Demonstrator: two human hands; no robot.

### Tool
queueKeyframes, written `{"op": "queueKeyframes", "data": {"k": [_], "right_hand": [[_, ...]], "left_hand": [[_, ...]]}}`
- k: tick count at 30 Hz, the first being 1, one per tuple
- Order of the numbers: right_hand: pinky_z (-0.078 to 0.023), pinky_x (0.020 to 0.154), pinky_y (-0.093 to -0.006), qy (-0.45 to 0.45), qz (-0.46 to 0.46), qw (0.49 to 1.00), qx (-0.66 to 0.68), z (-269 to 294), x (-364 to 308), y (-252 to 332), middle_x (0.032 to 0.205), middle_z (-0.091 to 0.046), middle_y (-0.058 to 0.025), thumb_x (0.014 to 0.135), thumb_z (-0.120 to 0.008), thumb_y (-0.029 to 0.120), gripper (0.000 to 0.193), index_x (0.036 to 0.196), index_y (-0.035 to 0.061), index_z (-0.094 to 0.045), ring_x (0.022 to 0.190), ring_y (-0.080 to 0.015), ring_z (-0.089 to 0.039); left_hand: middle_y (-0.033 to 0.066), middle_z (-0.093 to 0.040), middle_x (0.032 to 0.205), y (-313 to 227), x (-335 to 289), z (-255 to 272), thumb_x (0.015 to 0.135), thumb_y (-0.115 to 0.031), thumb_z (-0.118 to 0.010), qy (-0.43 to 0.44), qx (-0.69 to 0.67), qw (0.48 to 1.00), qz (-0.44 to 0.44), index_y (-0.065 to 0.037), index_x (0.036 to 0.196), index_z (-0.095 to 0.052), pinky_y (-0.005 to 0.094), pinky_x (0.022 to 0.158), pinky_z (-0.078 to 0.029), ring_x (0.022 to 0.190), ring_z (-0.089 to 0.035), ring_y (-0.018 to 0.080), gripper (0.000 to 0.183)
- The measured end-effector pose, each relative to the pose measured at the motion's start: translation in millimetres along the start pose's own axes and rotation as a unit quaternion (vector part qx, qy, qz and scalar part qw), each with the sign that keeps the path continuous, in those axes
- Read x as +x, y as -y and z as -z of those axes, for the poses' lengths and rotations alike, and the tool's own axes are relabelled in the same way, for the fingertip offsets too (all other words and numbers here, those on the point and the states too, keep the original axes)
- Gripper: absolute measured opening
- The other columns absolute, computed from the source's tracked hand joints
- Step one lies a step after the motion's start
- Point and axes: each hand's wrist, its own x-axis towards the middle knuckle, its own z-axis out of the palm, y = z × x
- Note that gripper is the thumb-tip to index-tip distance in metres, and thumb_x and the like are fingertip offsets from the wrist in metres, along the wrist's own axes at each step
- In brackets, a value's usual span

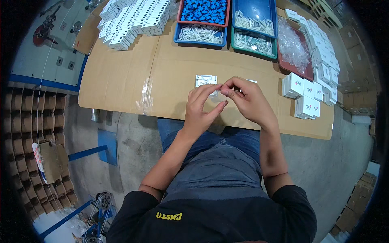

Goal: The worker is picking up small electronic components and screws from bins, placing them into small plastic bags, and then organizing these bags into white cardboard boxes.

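Note:
My left hand (200, 107) and my right hand (250, 101) meet over the near middle of the table. A small clear plastic bag (214, 93) seems to be at their fingertips; its outline is mostly hidden. The right thumb and index finger are pinched together. On the left, the index finger reaches to the right fingertips, while the thumb stands lower and apart. Just beyond the left fingers lies a flat white switch-like part (206, 79). Another white piece (252, 81) shows partly behind the right hand.
Cardboard covers the table (117, 89). White parts are stacked (137, 24) at the far left. A red tray (204, 21) of blue pieces and a blue tray (200, 42) of clear packets stand at the back. To the right are a dark red tray (306, 73) of plastic bags and white boxes (308, 97).

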Motion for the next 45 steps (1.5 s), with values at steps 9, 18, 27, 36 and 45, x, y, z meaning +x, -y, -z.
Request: {"op": "queueKeyframes", "data": {"k": [9, 18, 27, 36, 45], "right_hand": [[-0.04, 0.058, -0.0258, -0.027, 0.021, 0.999, 0.011, -6.7, 1.8, 0.2, 0.079, -0.062, -0.0058, 0.097, -0.068, 0.015, 0.016, 0.099, -0.0012, -0.067, 0.066, -0.0093, -0.049], [-0.041, 0.059, -0.0255, -0.031, 0.008, 0.999, 0.022, -11.8, 19.4, -9.7, 0.079, -0.064, -0.0052, 0.096, -0.069, 0.014, 0.015, 0.098, -0.0009, -0.068, 0.067, -0.0083, -0.05], [-0.043, 0.064, -0.0241, -0.11, 0.043, 0.992, -0.049, -7.4, 115.0, -71.3, 0.077, -0.065, -0.0002, 0.097, -0.069, 0.02, 0.021, 0.098, -0.0008, -0.07, 0.072, -0.0055, -0.052], [-0.055, 0.076, -0.0494, -0.189, 0.024, 0.917, -0.35, -5.6, 238.1, -145.0, 0.098, -0.072, -0.013, 0.091, -0.059, 0.018, 0.016, 0.099, 0.0092, -0.07, 0.093, -0.0355, -0.07], [-0.055, 0.076, -0.0507, -0.195, -0.023, 0.879, -0.434, -25.7, 270.0, -171.1, 0.101, -0.069, -0.0161, 0.087, -0.059, 0.013, 0.021, 0.105, 0.0075, -0.068, 0.094, -0.038, -0.069]], "left_hand": [[0.0105, -0.069, 0.116, 2.6, -2.8, 1.8, 0.078, -0.014, -0.082, -0.012, -0.026, 0.999, 0.022, -0.007, 0.121, -0.069, 0.0384, 0.096, -0.048, 0.11, -0.064, 0.029, 0.046], [0.0114, -0.069, 0.115, 10.7, -4.2, 5.2, 0.081, -0.011, -0.081, -0.018, -0.065, 0.996, 0.052, -0.005, 0.121, -0.068, 0.0363, 0.092, -0.052, 0.104, -0.067, 0.0262, 0.043], [0.0113, -0.068, 0.113, 22.3, -20.4, 10.1, 0.083, -0.007, -0.079, 0.023, -0.06, 0.992, 0.106, -0.001, 0.123, -0.067, 0.0333, 0.091, -0.052, 0.101, -0.067, 0.0222, 0.042], [0.0096, -0.069, 0.113, 27.5, -28.4, 14.8, 0.082, -0.01, -0.078, 0.041, -0.039, 0.992, 0.116, -0.004, 0.121, -0.068, 0.0341, 0.088, -0.051, 0.097, -0.066, 0.0241, 0.04], [0.0103, -0.069, 0.115, 31.5, -35.0, 20.9, 0.083, -0.009, -0.077, 0.037, -0.038, 0.989, 0.135, -0.005, 0.124, -0.067, 0.0347, 0.088, -0.051, 0.098, -0.067, 0.0244, 0.042]]}}
